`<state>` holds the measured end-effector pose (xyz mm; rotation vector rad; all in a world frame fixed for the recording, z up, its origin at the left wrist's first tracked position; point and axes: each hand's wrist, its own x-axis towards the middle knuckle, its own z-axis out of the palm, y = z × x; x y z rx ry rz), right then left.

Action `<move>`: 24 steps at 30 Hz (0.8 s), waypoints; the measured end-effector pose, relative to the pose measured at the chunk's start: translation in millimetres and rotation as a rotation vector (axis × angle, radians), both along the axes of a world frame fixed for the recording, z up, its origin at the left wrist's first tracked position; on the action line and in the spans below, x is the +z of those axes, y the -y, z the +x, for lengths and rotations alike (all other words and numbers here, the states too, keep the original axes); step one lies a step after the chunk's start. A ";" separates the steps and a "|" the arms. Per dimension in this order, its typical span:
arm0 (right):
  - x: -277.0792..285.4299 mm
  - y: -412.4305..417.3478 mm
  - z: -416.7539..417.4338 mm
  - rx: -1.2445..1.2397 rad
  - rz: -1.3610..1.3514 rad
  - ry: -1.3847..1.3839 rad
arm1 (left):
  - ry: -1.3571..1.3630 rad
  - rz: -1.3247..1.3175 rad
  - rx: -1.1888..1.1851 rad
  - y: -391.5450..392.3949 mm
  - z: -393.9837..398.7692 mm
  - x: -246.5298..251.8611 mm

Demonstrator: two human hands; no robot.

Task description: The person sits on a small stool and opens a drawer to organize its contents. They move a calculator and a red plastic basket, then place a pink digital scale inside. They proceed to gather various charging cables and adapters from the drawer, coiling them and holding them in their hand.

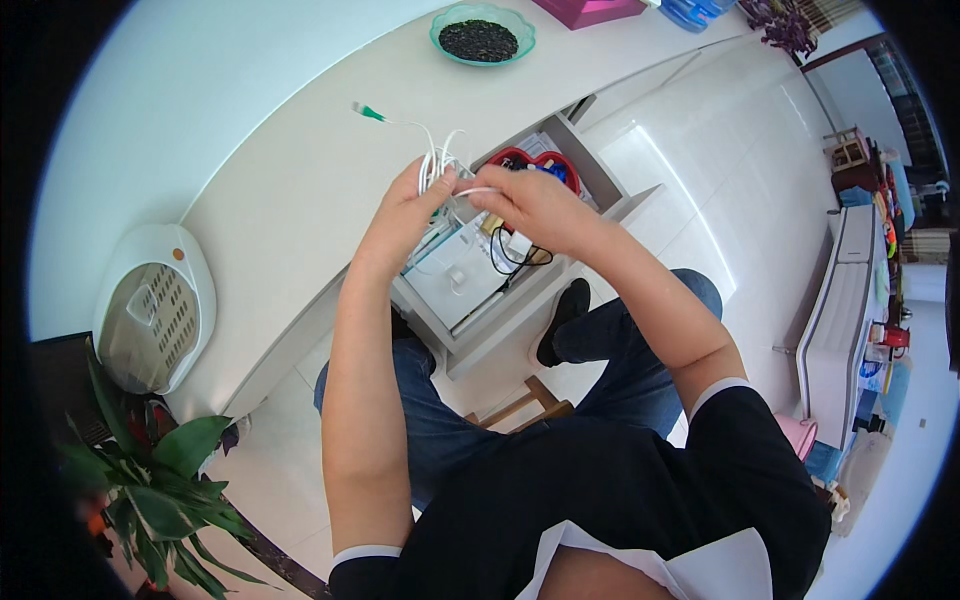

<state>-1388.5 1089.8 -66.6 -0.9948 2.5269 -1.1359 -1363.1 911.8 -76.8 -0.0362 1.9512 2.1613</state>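
Observation:
A looped white cable [429, 166] is gripped in my left hand [409, 206], above the edge of the open drawer [600, 169]. One cable end, a green plug with a pale tip [367, 112], sticks out over the tabletop. My right hand [529, 202] pinches a strand of the same cable close beside the left. Below my hands the drawer holds a white box [450, 281], a black cable [499, 259] and a white charger [519, 244]. A red heart-shaped container [574, 178] with small items sits at its far end, partly hidden by my right hand.
On the white tabletop [300, 195] stand a green bowl of dark seeds [480, 41], a magenta box [592, 9] and a white ventilated container [154, 311]. A leafy plant [165, 480] is at lower left. A wooden stool [536, 405] shows between my legs.

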 end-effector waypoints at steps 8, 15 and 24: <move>-3.8 -13.6 -47.0 -0.017 -0.248 0.501 | 0.123 0.075 -0.230 4.5 -1.0 9.9; -23.0 -8.2 -37.0 -0.006 -0.348 0.599 | 0.171 0.355 -0.221 12.3 -0.1 4.3; -34.8 0.4 -16.3 -0.110 -0.703 1.087 | 0.122 0.433 -0.018 12.3 -5.0 -1.5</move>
